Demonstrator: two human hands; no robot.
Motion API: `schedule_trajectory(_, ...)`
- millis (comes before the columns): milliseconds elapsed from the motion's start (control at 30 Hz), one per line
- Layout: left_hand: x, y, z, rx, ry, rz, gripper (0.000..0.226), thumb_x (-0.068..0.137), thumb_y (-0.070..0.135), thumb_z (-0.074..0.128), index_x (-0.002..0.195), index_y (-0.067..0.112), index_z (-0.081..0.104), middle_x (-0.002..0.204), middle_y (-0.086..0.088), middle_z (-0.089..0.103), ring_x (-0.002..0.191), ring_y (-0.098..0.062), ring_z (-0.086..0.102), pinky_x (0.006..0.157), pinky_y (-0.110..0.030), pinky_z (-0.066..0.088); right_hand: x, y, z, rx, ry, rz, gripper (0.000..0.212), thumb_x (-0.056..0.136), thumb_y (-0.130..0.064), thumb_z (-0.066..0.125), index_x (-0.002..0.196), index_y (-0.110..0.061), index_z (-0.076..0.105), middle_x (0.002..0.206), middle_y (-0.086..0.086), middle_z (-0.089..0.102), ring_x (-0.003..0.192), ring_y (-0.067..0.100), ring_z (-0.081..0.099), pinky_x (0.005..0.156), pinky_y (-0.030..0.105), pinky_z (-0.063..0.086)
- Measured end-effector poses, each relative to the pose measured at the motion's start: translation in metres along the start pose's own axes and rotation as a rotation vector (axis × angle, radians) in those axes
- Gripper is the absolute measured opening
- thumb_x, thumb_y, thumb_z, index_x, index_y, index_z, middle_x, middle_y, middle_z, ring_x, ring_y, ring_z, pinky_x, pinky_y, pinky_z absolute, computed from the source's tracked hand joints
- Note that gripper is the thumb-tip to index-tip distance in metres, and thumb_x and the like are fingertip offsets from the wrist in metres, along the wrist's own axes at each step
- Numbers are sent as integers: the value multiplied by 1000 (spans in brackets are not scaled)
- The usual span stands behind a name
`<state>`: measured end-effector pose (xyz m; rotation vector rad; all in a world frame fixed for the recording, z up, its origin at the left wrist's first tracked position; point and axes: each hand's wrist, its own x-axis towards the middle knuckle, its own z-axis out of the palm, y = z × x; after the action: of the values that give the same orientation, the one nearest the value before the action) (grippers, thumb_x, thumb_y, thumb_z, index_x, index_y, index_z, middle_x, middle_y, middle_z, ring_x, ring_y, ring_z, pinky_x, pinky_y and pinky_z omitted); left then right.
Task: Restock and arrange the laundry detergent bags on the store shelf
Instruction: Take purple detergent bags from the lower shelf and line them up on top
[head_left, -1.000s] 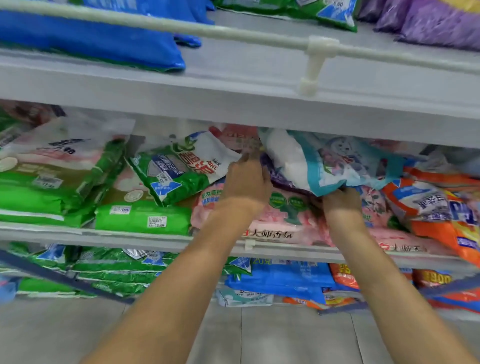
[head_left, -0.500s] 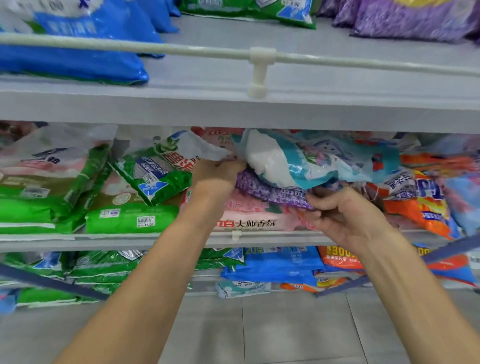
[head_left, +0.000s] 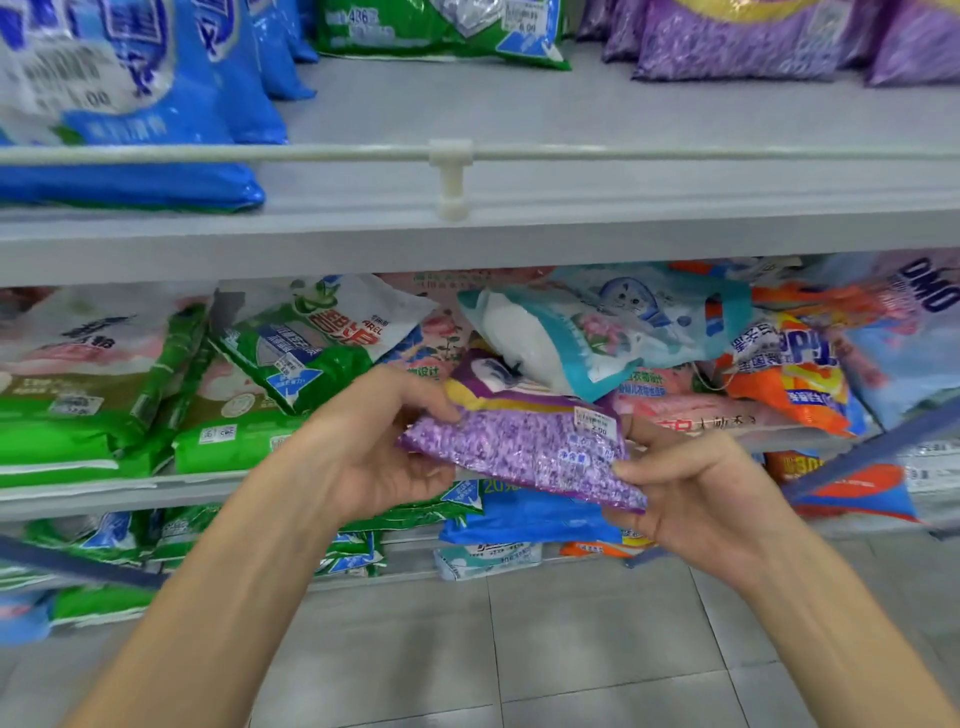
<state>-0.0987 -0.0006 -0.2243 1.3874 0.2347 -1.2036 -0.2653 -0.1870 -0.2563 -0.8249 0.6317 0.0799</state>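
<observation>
Just in front of the middle shelf (head_left: 197, 486), a person holds a small purple bag (head_left: 524, 452) of laundry detergent between both hands. The left hand (head_left: 379, 452) pinches its left end, thumb on top and fingers curled beneath. The right hand (head_left: 701, 499) grips the lower right corner the same way. The bag lies nearly flat, with its long axis running across from one hand to the other and the right end dipping a little lower. Its price sticker faces up.

Its far edge, with a yellow band, sits just below a teal-and-white bag (head_left: 571, 338) on the crowded pile. Whether the two touch cannot be told.

Matching purple bags (head_left: 737, 41) lie on the upper shelf (head_left: 519, 104), above and to the right of the grip, behind a white rail (head_left: 311, 152). If the small bag belongs with them, the move is up and rightward, and the right hand is the nearer one to lead. The bag would need to clear the rail before it is laid down. A bare stretch of the upper shelf lies just left of those purple bags.
</observation>
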Motion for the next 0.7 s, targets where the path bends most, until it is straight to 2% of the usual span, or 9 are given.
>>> schedule_trajectory(67,-8,-8,1,-50,-28,-6,23,67,-10,51,71,12,56,74,-6,65,68,-23,60,68,-36,56,-2,9,-1,4,8,25,79,46,7,73,124,0,66,132,24,66,115,42,65,91,46,57)
schedule_trajectory(100,-12,-13,2,-53,-48,-4,27,67,-12,47,71,13,57,75,-5,67,69,-23,62,70,-38,57,-5,13,1,3,6,26,80,46,7,72,126,2,64,132,25,66,114,43,66,89,47,58)
schedule_trajectory(200,-21,-25,-1,-13,-112,5,36,69,-15,44,78,12,66,80,-5,72,67,-20,69,75,-40,58,-16,21,3,-5,29,25,71,42,7,71,113,2,66,123,28,65,106,41,64,89,47,53)
schedule_trajectory(267,-33,-32,-4,29,-192,-5,38,69,-16,46,82,11,70,82,-5,74,64,-17,70,67,-32,60,-29,26,3,-13,36,42,77,45,11,65,121,10,59,129,35,60,111,45,58,92,47,46)
schedule_trajectory(333,-46,-40,-7,69,-266,6,42,57,-13,56,83,13,76,86,-5,75,64,-17,70,58,-25,57,-44,31,7,21,38,64,82,51,13,55,133,7,56,138,35,56,119,50,56,96,46,43)
schedule_trajectory(467,-66,-61,-8,57,-329,52,68,48,-17,56,108,11,73,106,-13,75,90,-28,72,74,-34,53,-75,37,30,137,-21,29,50,71,-3,52,116,-4,76,126,20,71,112,36,69,98,47,53)
schedule_trajectory(567,-84,-69,-6,116,-374,104,79,47,-22,55,119,9,66,103,-11,76,89,-25,74,67,-33,56,-92,44,50,98,53,6,27,88,-15,61,103,-11,83,115,14,76,100,28,76,86,41,63)
schedule_trajectory(633,-96,-70,-3,184,-431,149,86,48,-25,57,127,8,62,108,-11,75,94,-25,73,66,-32,59,-103,47,58,62,87,4,24,85,-12,65,100,-11,83,111,14,78,92,25,78,76,34,64)
schedule_trajectory(700,-110,-66,3,204,-474,193,86,51,-27,61,130,7,60,114,-11,75,99,-24,74,67,-29,60,-113,48,62,19,125,-36,32,82,-8,69,112,-9,79,113,14,77,95,26,77,78,34,64)
